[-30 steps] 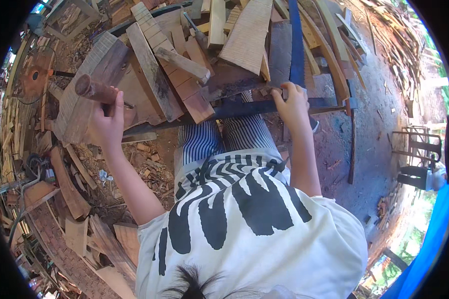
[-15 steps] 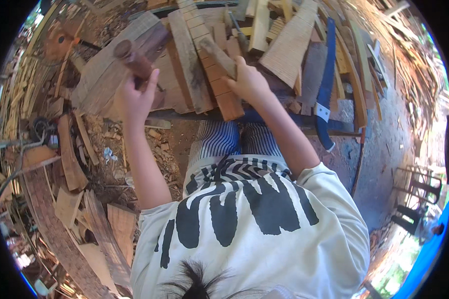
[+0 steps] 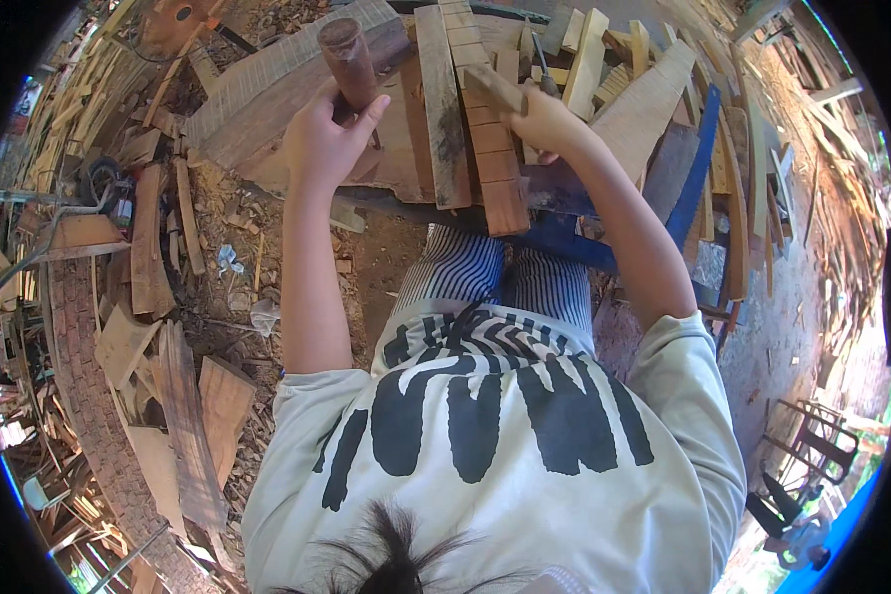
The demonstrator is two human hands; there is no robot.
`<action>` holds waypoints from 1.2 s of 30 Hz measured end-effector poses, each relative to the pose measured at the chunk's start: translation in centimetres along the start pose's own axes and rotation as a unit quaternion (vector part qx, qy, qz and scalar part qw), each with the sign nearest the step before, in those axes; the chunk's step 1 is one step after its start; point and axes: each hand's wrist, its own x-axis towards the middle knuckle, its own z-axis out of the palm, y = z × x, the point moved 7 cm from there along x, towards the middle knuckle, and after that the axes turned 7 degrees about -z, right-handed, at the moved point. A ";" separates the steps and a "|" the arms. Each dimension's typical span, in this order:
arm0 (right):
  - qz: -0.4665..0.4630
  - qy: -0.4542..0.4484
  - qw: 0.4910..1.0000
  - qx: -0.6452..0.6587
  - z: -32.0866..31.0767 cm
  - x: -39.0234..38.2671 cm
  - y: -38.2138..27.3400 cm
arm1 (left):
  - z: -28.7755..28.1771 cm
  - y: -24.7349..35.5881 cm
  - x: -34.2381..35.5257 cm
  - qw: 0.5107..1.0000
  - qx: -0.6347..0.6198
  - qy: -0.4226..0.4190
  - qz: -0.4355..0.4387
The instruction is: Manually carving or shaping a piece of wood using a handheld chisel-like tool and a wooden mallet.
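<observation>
My left hand (image 3: 327, 134) is closed around a thick, round dark-brown wooden piece (image 3: 348, 64), its flat end pointing up and away from me. My right hand (image 3: 552, 124) grips a short wooden block (image 3: 495, 89), which slants across a long board with evenly spaced cross lines (image 3: 498, 168). Whether the block touches that board I cannot tell. Just left of the lined board lies a plain, weathered board (image 3: 441, 119). A thin dark tool (image 3: 543, 57) rests among the wood beyond my right hand.
A saw with a dark blue blade (image 3: 698, 163) lies to the right, partly behind my forearm. Wide planks (image 3: 267, 104) spread out at the left. Offcuts (image 3: 183, 416) and shavings cover the ground on the left; a chair (image 3: 812, 436) stands far right.
The whole view has shifted, moving the scene rightward. My left hand has moved farther away with the round piece, now more upright. The block in my right hand lies at a flatter slant.
</observation>
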 end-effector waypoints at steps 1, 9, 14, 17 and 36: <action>-0.018 0.049 0.999 0.007 -1.2 -0.1 -1.3 | 0.0 -0.1 0.1 1.000 0.005 -0.002 -0.002; -0.471 0.192 0.839 0.194 -16.7 -9.7 -17.8 | 0.0 -1.1 0.8 0.999 -0.039 -0.024 -0.029; -0.438 0.006 0.898 0.034 -11.9 -13.1 -24.3 | -0.2 -0.4 0.4 0.999 -0.032 -0.024 -0.017; -0.349 -0.062 0.934 -0.048 -11.6 -14.0 -25.4 | 0.0 0.2 0.0 0.999 0.003 -0.034 -0.006; -0.502 0.226 0.829 0.101 -15.5 -14.3 -26.2 | -0.1 -0.1 0.7 0.999 0.001 -0.052 -0.017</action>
